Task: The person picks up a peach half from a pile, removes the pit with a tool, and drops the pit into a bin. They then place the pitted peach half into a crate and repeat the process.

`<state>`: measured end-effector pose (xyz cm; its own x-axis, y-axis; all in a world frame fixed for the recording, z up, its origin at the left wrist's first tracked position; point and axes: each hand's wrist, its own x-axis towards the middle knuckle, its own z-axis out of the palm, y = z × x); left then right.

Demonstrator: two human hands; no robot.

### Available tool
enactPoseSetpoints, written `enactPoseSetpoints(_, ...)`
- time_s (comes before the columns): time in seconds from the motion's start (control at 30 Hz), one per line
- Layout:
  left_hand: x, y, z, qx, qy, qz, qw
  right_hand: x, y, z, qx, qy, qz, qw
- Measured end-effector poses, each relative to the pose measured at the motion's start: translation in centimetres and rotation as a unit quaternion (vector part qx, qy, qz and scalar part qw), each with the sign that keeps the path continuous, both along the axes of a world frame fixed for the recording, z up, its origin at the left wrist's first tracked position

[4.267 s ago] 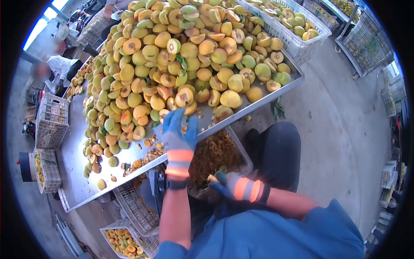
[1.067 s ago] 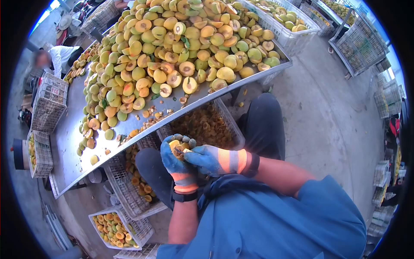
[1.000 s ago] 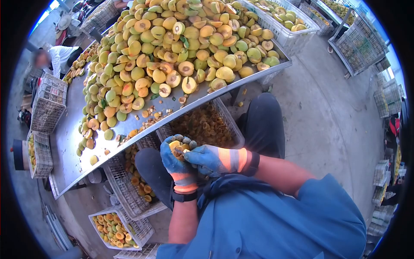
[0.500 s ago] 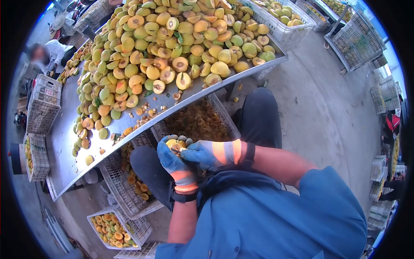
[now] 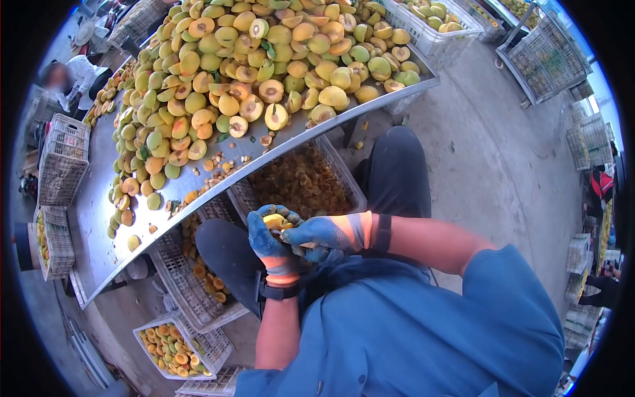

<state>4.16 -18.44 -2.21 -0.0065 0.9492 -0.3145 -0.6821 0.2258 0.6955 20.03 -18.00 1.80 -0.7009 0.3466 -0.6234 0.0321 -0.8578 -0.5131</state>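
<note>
**Fruit held between both hands**

The left hand [image 5: 270, 239] cups a halved fruit [image 5: 276, 221], cut face up; its long axis cannot be told. The right hand [image 5: 316, 235] pinches it from beside, above the pit crate [image 5: 344, 178], below the desk [image 5: 99, 218].

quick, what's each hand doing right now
Left hand: closed around a fruit.
Right hand: fingers pressed on the same fruit; whether it grips anything cannot be told.

Two gloved hands [image 5: 291, 235], one metal table [image 5: 99, 218], six crates (fruit past counting).
</note>
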Motion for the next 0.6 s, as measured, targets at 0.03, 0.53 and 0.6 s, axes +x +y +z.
enactPoseSetpoints(0.03,0.1,-0.1,-0.1,0.0,0.0,0.0,1.0,-0.3,-0.2,-0.1,0.021,-0.01,-0.009,1.0)
enactPoseSetpoints(0.53,0.1,-0.4,1.0,0.034,0.054,-0.083,0.994,0.7,-0.9,-1.3,-0.104,0.157,-0.022,0.982)
enactPoseSetpoints(0.6,0.3,-0.2,1.1,0.047,0.05,-0.081,0.994,0.9,-1.3,-1.1,-0.122,0.181,-0.033,0.975)
